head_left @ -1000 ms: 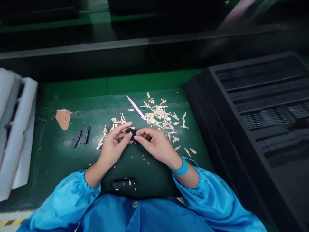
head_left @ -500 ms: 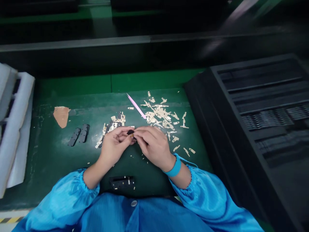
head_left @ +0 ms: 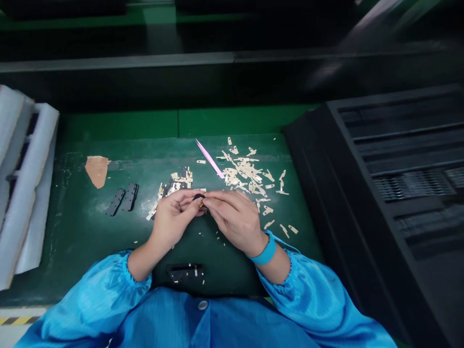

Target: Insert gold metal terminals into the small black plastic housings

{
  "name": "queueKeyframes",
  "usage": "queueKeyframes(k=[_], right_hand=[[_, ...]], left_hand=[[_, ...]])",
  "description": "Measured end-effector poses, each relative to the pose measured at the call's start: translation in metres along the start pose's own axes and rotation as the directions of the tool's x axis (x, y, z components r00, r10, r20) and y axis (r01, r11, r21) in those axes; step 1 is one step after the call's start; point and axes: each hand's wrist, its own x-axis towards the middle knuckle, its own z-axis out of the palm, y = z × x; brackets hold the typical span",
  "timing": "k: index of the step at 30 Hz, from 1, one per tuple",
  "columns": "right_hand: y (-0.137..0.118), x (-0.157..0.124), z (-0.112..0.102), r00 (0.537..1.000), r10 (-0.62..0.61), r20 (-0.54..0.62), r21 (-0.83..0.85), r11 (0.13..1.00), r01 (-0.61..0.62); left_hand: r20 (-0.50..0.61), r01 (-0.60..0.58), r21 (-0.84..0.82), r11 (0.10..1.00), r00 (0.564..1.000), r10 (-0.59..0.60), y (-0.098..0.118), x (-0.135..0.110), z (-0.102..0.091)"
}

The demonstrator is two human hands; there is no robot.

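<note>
Between my two hands is a small black part (head_left: 198, 197) with a yellow-orange spot on it, mostly covered by fingers. My left hand (head_left: 174, 215) is closed around it, thumb on top. The fingertips of my right hand (head_left: 235, 215) pinch at the same part from the right; whether they hold a second small piece is hidden. Just behind my left hand lies a heap of cream and black strips (head_left: 177, 182). Flat cream pieces (head_left: 248, 171) are scattered beyond my right hand. Pink tweezers (head_left: 210, 158) lie between these two groups.
Two black flat parts (head_left: 123, 199) and a brown paper scrap (head_left: 97, 171) lie to the left. A black housing (head_left: 185, 273) sits near my body. White foam trays (head_left: 29, 188) stand at the left edge, a large black slotted tray (head_left: 348, 203) at the right.
The whole view has shifted slightly, so things on the table appear a little farther right. My right fingers have moved slightly on the black part, which both hands still hold.
</note>
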Motion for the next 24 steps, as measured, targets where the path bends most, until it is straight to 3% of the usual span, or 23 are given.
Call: queueKeyframes(k=[9,15,24], right_hand=[[0.0012,-0.0013,0.0006,0.999,0.033,0.002,0.020,0.999,-0.033],[0.0009,0.0009,-0.0008,1.000,0.007,-0.028,0.056,0.998,-0.005],[0.0025,-0.0041,0.0003,1.000,-0.014,-0.023,0.003,1.000,0.014]], left_hand=[[-0.001,-0.111,0.119,0.987,0.994,0.112,0.0012,-0.0062,0.0007],[0.012,-0.061,0.039,0.997,0.998,0.060,0.0028,-0.0052,0.0017],[-0.003,-0.063,0.067,0.996,0.998,0.064,0.0001,-0.0086,0.0027]])
